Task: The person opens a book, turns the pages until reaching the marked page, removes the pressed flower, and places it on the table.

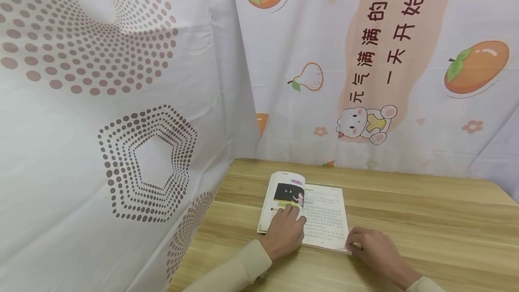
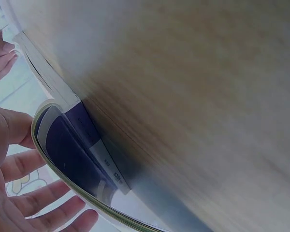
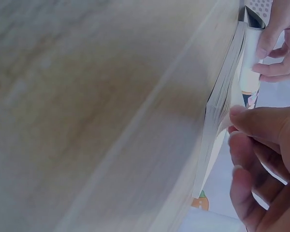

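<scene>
An open book (image 1: 324, 220) lies on the table, its right page filled with rows of small print. The left page (image 1: 279, 202) bulges up near the spine and carries a picture of a dark blackboard with a figure. My left hand (image 1: 284, 233) rests on this bulging side; in the left wrist view its fingers (image 2: 43, 195) lie extended against the curved pages. At the lower right corner, my right hand (image 1: 375, 249) pinches a page corner (image 3: 225, 122) between thumb and forefinger, lifting it slightly off the pages beneath.
The wooden table (image 1: 425, 211) extends to the right of the book. A white curtain with dotted patterns (image 1: 154, 161) hangs close on the left. Behind the table hangs a cloth with fruit prints and writing (image 1: 316, 116).
</scene>
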A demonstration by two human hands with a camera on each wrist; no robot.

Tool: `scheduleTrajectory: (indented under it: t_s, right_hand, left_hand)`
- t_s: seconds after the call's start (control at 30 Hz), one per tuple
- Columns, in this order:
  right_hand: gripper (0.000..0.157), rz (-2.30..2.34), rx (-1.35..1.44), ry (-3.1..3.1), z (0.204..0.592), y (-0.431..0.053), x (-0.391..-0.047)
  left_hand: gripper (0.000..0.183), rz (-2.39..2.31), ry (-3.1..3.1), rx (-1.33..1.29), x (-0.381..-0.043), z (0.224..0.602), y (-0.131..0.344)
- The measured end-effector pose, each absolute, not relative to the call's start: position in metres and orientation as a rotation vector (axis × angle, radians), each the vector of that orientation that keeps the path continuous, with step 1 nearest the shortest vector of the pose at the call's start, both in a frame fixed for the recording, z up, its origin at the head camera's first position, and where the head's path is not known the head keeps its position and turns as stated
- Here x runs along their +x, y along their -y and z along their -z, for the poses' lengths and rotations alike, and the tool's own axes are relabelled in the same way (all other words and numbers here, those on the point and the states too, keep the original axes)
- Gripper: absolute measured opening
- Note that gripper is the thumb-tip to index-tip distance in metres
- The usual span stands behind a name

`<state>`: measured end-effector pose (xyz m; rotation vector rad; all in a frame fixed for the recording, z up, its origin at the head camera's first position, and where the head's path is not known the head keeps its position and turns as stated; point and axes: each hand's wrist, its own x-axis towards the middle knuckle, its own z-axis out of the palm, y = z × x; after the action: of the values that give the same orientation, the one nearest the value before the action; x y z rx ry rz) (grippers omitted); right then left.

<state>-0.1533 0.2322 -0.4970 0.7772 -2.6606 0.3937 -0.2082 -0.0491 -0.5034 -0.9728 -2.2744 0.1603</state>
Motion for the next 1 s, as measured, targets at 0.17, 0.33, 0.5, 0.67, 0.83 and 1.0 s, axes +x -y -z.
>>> scheduleTrajectory:
  t_s: [0.17, 0.33, 0.5, 0.67, 0.83, 1.0]
  right_hand:
    - [0.024, -0.411, 0.794, 2.592, 0.498, -0.233, -0.155]
    - [0.029, -0.417, 0.805, 2.477, 0.5, -0.234, -0.157]
    - [0.035, -0.419, 0.773, 2.366, 0.501, -0.232, -0.16]
    - [0.036, -0.525, 0.777, 2.279, 0.499, -0.228, -0.16]
    - [0.037, -0.626, 0.789, 2.237, 0.496, -0.225, -0.159]
    - [0.024, -0.691, 0.812, 2.228, 0.496, -0.224, -0.159]
  left_hand:
    - [0.008, -0.167, 2.268, -0.986, -0.208, 0.502, 0.049]
    - [0.008, -0.139, 2.258, -0.994, -0.208, 0.503, 0.048]
    - [0.027, -0.115, 2.307, -0.984, -0.208, 0.504, 0.046]
    - [0.058, -0.17, 2.424, -0.953, -0.208, 0.506, 0.042]
    - [0.076, -0.218, 2.478, -0.945, -0.207, 0.506, 0.039]
    - [0.055, -0.217, 2.452, -0.916, -0.206, 0.503, 0.036]
